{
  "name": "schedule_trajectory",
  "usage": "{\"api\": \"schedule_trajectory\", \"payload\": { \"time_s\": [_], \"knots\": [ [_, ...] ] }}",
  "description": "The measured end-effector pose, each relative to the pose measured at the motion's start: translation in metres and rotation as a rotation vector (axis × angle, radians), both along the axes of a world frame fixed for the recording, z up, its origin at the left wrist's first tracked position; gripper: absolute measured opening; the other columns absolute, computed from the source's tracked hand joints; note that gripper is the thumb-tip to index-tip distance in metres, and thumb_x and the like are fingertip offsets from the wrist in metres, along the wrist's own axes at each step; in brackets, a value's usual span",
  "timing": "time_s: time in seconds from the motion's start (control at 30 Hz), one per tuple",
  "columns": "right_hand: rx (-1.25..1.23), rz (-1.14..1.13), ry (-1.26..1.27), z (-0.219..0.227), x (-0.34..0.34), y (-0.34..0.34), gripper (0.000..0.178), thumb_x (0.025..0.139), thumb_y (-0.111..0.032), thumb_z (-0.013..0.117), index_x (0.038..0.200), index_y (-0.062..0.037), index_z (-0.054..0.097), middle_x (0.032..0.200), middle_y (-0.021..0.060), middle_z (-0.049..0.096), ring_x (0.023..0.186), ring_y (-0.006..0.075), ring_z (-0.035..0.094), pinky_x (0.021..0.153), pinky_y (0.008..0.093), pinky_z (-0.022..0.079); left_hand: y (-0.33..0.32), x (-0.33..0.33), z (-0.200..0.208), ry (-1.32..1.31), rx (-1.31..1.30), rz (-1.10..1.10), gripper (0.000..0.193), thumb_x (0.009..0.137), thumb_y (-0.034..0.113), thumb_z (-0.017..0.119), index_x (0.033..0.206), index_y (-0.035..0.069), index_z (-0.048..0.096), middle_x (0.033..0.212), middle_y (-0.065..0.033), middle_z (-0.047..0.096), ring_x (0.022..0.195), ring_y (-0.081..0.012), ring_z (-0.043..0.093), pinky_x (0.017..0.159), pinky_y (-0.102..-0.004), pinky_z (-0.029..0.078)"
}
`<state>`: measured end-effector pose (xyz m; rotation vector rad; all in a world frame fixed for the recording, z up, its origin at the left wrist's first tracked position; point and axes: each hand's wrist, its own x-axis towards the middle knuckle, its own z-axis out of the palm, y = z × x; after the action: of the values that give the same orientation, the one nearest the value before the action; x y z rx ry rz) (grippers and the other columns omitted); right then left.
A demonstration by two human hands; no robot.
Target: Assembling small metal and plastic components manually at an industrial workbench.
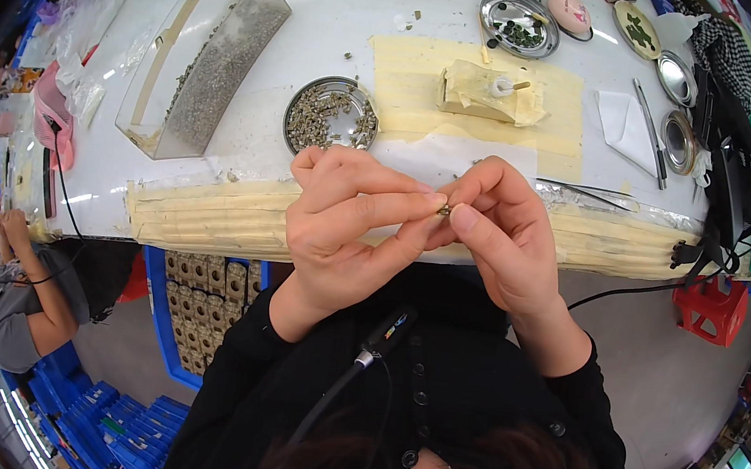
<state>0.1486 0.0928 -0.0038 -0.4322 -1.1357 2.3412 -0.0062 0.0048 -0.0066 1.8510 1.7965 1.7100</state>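
Note:
Above the table's front edge, my left hand (pixel 354 218) and my right hand (pixel 502 236) meet fingertip to fingertip. Both pinch one tiny dark metallic part (pixel 444 211), too small to name. Just beyond my left hand lies a round metal dish (pixel 290 135) with many small greyish metal pieces (pixel 321 108) in it. Past my right hand, a small block wrapped in cream tape (pixel 467 96) carries a white knob with a short stick. It sits on a sheet of cream tape strips (pixel 406 60).
A clear bin (pixel 141 117) of small grey parts stands at the left. Farther back is a metal plate (pixel 488 19) with dark green bits. Tweezers (pixel 650 137) and a white paper (pixel 619 124) lie right. A co-worker (pixel 28 314) sits left; a red stool (pixel 713 309) stands right.

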Motion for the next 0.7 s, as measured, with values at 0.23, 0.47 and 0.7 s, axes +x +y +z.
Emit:
{"api": "schedule_trajectory", "payload": {
  "time_s": [0.23, 0.47, 0.7],
  "knots": [
    [-0.151, 0.113, 0.041, -0.007, -0.001, 0.006, 0.011, 0.097, -0.011, 0.059, 0.101, -0.0008, 0.055, 0.096, 0.0059, 0.063, 0.091, 0.0123, 0.065, 0.084, 0.0306, 0.057, 0.0, -0.002, -0.005, -0.064, 0.009, -0.051, 0.026, 0.065, 0.002, 0.08, 0.087, 0.013, 0.075, 0.088, 0.0025, 0.071, 0.074, -0.0125, 0.059, 0.073, -0.0279, 0.034],
    [-0.313, 0.183, 0.031, -0.004, 0.0, 0.007, 0.014, 0.098, -0.012, 0.058, 0.103, 0.0008, 0.055, 0.095, 0.0063, 0.064, 0.091, 0.0134, 0.066, 0.085, 0.0317, 0.058, 0.0, -0.003, -0.01, -0.183, -0.007, -0.116, 0.022, 0.066, 0.003, 0.08, 0.085, 0.013, 0.074, 0.087, 0.0017, 0.071, 0.076, -0.0127, 0.059, 0.072, -0.0285, 0.034],
    [0.288, -0.142, -0.081, 0.004, 0.0, -0.008, 0.01, 0.091, 0.004, 0.06, 0.097, 0.0018, 0.053, 0.093, 0.0079, 0.065, 0.092, 0.0128, 0.066, 0.082, 0.0271, 0.056, -0.004, 0.003, 0.0, 0.127, -0.022, 0.105, 0.027, 0.061, 0.006, 0.081, 0.085, 0.017, 0.075, 0.087, 0.0061, 0.07, 0.076, -0.0124, 0.056, 0.076, -0.0295, 0.031]
  ]
}}
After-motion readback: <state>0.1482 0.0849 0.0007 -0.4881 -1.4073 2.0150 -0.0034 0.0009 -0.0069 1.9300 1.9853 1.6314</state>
